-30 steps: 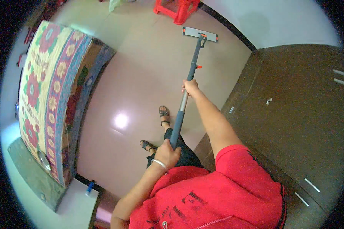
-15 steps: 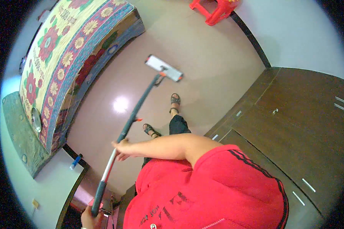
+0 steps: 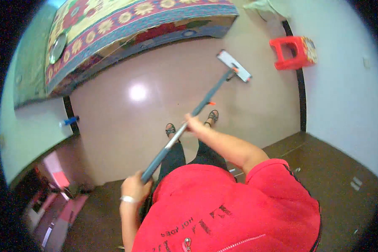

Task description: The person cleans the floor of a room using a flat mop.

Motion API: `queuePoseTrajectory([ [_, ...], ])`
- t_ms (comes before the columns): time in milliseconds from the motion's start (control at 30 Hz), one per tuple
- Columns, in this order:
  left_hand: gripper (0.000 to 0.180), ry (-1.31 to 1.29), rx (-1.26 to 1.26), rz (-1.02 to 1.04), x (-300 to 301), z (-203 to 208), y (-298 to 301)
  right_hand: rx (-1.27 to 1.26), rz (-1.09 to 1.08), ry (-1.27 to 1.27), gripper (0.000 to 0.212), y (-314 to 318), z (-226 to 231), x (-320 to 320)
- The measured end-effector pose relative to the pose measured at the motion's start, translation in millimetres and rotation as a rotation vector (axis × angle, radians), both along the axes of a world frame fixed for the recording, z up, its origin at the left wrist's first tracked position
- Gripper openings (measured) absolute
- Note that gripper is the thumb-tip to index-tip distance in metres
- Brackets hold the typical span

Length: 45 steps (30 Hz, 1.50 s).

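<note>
Two hands hold one long flat mop [image 3: 197,110] that runs diagonally across the view. The left hand [image 3: 135,187] is closed around the lower, dark end of the handle, close to the red shirt [image 3: 227,210], and it wears a light bracelet at the wrist. The right hand [image 3: 194,124] is closed around the handle higher up, about at its middle, with the arm stretched forward from the shoulder. A small orange clip sits on the handle just above the right hand.

The mop head [image 3: 234,66] — a flat grey rectangle with an orange joint — lies on the shiny beige floor [image 3: 126,126], near the foot of the bed [image 3: 126,25]. The bed has a cover with flowers in red, yellow and blue. A red plastic stool [image 3: 293,52] stands by the white wall, well apart from the mop head. Both feet in dark sandals [image 3: 170,129] stand on the floor just under the handle — one on each side of it. A small blue thing [image 3: 68,122] lies at the left wall; what it is I cannot tell.
</note>
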<state>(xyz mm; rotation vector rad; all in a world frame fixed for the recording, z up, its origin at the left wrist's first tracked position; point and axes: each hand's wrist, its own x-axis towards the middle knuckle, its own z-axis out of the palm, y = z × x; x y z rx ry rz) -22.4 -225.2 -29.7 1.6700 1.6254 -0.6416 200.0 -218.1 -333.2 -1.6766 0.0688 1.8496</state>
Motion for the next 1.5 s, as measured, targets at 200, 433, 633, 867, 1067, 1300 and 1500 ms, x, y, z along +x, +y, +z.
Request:
queuePoseTrajectory([
  [200, 0.022, -0.070, 0.043, -0.080, 18, -52, 15, -0.213, -0.039, -0.313, 0.025, 40, -26, 40],
  [433, 0.035, 0.137, 0.068, 0.220, -144, 49, -29, 0.025, 0.425, -0.259, 0.034, 50, 64, -201],
  [633, 0.039, 0.307, 0.111, 0.615, -181, 155, -92, 0.102, 0.610, 0.120, 0.031, 25, 136, -348],
  [867, 0.038, 0.213, 0.087, 0.574, -161, 142, -96, 0.188, 0.740, 0.185, 0.029, 26, 129, -322],
  [1067, 0.035, -0.001, -0.039, 0.311, -107, 91, -76, 0.064, 0.601, 0.034, 0.031, 21, 81, -173],
  [1300, 0.025, -0.150, -0.187, -0.128, 19, -10, -37, -0.032, 0.123, -0.030, 0.023, -32, 13, 52],
  [1500, 0.027, -0.281, -0.160, -0.404, 122, -55, -40, -0.298, -0.037, -0.148, 0.016, -123, 14, 174],
])
